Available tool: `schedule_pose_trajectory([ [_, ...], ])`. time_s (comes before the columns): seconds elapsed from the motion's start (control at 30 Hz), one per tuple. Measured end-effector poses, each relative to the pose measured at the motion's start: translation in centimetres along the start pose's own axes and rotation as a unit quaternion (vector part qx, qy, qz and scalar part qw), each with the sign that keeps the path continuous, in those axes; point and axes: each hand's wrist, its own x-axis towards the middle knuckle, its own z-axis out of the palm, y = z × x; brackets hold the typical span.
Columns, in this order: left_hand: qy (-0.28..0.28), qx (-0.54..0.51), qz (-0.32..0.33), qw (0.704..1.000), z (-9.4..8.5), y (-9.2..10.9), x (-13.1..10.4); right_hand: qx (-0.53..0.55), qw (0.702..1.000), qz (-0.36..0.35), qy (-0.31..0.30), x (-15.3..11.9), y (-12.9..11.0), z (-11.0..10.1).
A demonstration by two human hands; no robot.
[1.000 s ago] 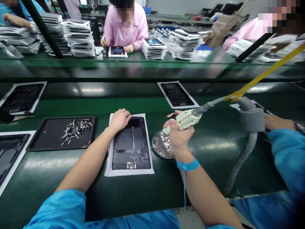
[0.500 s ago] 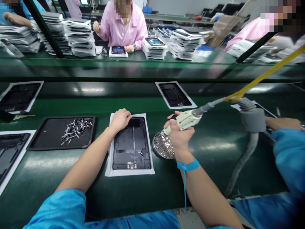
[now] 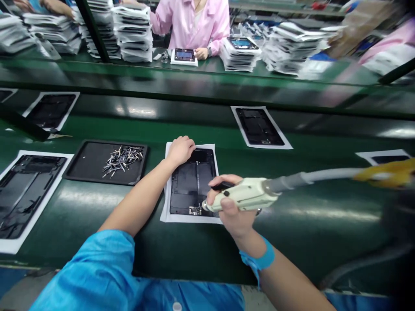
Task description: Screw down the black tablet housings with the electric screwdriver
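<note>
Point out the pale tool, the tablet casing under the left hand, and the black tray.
Pale tool (image 3: 249, 193): head view, middle of its body.
Tablet casing (image 3: 188, 183): head view, on its dark inside.
Black tray (image 3: 89, 164): head view, on its bare floor.

left arm (image 3: 140, 199) reaches out | left hand (image 3: 181, 151) lies palm down | right arm (image 3: 288, 276) slants in | right hand (image 3: 238, 218) curls up

We see a green bench (image 3: 292, 246) catching pale streaks of light (image 3: 330, 212), a second green table (image 3: 207, 74) beyond it, a slanting dark post (image 3: 92, 30), and another table (image 3: 288, 6) farther back.
</note>
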Motion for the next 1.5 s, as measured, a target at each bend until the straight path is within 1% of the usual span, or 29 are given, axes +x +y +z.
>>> schedule_pose_trajectory([
  [0.07,-0.001,-0.005,-0.004,1.0,0.1,0.1,0.0,0.01,1.0,0.012,-0.022,-0.7,0.5,0.7],
  [0.13,-0.003,-0.003,-0.005,1.0,0.1,0.2,0.0,0.017,1.0,0.012,-0.021,-1.0,1.0,1.0],
  [0.3,-0.006,0.006,-0.005,1.0,0.1,0.3,-0.1,0.035,0.999,0.003,-0.026,-1.2,1.6,1.0],
  [0.47,-0.007,0.001,-0.008,1.0,0.1,0.3,-0.1,0.002,0.999,0.008,-0.04,-1.2,2.0,0.8],
  [0.6,-0.017,-0.008,-0.01,1.0,-0.1,0.5,0.0,-0.005,0.999,0.003,-0.052,-1.2,2.1,1.1],
  [0.67,-0.008,-0.001,-0.012,1.0,-0.5,0.8,-0.3,0.004,0.999,0.001,-0.052,-1.3,2.1,1.4],
  [0.7,0.009,0.007,-0.015,1.0,-0.8,1.0,-0.6,0.01,0.999,0.002,-0.05,-1.4,2.1,1.4],
  [0.77,0.049,0.03,-0.03,0.998,-1.8,1.6,-1.7,0.024,0.998,0.016,-0.047,-1.3,2.0,1.3],
  [0.8,0.059,0.043,-0.044,0.996,-2.4,1.9,-2.7,0.032,0.998,0.024,-0.044,-1.2,1.9,1.1],
  [0.83,0.053,0.058,-0.064,0.995,-3.1,2.1,-3.8,0.042,0.998,0.027,-0.037,-0.9,1.6,0.7],
  [0.87,0.033,0.074,-0.089,0.993,-3.8,2.3,-5.2,0.052,0.998,0.025,-0.024,-0.6,1.3,0.3],
  [0.93,-0.037,0.114,-0.148,0.982,-5.2,2.3,-8.3,0.06,0.998,0.003,0.018,0.3,0.6,-0.8],
  [1.03,-0.14,0.166,-0.207,0.954,-6.5,2.3,-12.8,0.022,0.994,-0.048,0.099,1.6,-0.4,-2.5],
  [1.1,-0.183,0.169,-0.22,0.943,-6.7,2.6,-15.0,-0.011,0.988,-0.071,0.137,2.1,-0.6,-3.4],
  [1.2,-0.21,0.15,-0.211,0.943,-6.1,3.4,-16.6,-0.042,0.984,-0.076,0.153,2.4,0.0,-4.1],
  [1.27,-0.198,0.149,-0.209,0.946,-5.7,3.6,-16.7,-0.059,0.984,-0.074,0.153,2.4,0.4,-4.3],
  [1.3,-0.179,0.152,-0.214,0.948,-5.6,3.3,-16.6,-0.065,0.983,-0.073,0.154,2.4,0.6,-4.3],
  [1.33,-0.151,0.152,-0.223,0.951,-5.6,2.9,-16.3,-0.068,0.983,-0.073,0.156,2.4,0.7,-4.3],
  [1.4,-0.078,0.12,-0.24,0.96,-5.9,1.5,-15.3,-0.068,0.982,-0.073,0.161,2.5,0.7,-4.3],
  [1.5,0.037,0.002,-0.23,0.972,-6.8,-1.5,-12.7,-0.069,0.98,-0.077,0.168,2.8,0.5,-4.3],
])
